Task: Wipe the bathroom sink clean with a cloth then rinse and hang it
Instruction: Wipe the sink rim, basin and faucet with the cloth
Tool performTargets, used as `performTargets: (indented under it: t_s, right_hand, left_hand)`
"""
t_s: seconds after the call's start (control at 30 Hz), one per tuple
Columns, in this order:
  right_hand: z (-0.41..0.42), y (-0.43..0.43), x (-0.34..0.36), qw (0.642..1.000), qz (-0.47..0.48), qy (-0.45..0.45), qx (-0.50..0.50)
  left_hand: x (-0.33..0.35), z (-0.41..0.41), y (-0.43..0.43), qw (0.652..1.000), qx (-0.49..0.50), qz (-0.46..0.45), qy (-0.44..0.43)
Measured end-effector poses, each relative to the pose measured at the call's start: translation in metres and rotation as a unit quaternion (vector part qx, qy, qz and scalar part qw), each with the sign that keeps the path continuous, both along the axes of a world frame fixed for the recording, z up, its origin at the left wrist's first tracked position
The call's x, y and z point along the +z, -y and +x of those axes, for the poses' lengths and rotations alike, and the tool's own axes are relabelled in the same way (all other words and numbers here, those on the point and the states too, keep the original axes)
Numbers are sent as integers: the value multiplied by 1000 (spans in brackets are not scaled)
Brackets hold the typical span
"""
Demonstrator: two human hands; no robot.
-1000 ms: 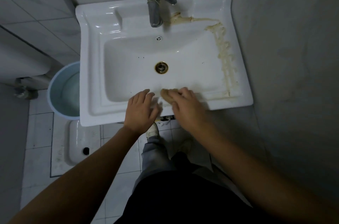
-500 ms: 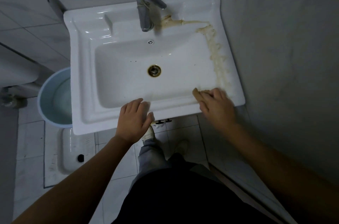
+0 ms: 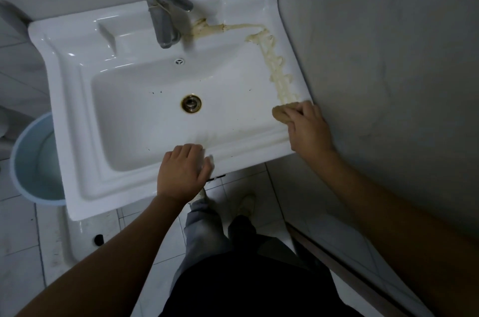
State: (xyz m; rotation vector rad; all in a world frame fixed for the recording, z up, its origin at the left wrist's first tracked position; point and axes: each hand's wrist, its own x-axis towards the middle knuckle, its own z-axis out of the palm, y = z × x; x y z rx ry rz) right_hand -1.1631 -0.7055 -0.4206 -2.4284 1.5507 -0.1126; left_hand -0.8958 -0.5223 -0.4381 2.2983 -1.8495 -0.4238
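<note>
A white rectangular sink (image 3: 85, 114) is mounted in a tiled corner, with a brass drain (image 3: 191, 103) in its basin and a grey tap (image 3: 162, 17) at the back. A beige smear (image 3: 278, 70) runs from the tap along the back ledge and down the right rim. My right hand (image 3: 308, 130) presses a small tan cloth (image 3: 281, 114) on the right rim at the smear's lower end. My left hand (image 3: 182, 174) lies flat on the front rim, fingers together, holding nothing.
A pale blue bucket (image 3: 33, 163) stands on the floor left of the sink. A white floor fixture (image 3: 77, 236) lies below the sink's left corner. The grey tiled wall (image 3: 388, 57) closes in on the right. My legs and shoes (image 3: 246, 205) stand below the front rim.
My right hand has slid the cloth from the middle of the front rim to the right corner and up onto the right rim. My left hand stayed on the front rim.
</note>
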Motion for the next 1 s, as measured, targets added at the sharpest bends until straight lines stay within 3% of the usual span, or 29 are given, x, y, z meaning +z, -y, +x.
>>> performTargets:
  t_s: [0.3, 0.7, 1.0]
  right_hand:
    - [57, 93, -26, 992, -108, 50, 48]
    - [18, 32, -19, 996, -91, 5, 17]
    - [116, 151, -16, 992, -120, -25, 27]
  left_hand:
    - [-7, -1, 1, 999, 1, -26, 18]
    - [2, -2, 2, 1000, 7, -10, 10]
    - [-4, 0, 3, 1000, 7, -4, -4]
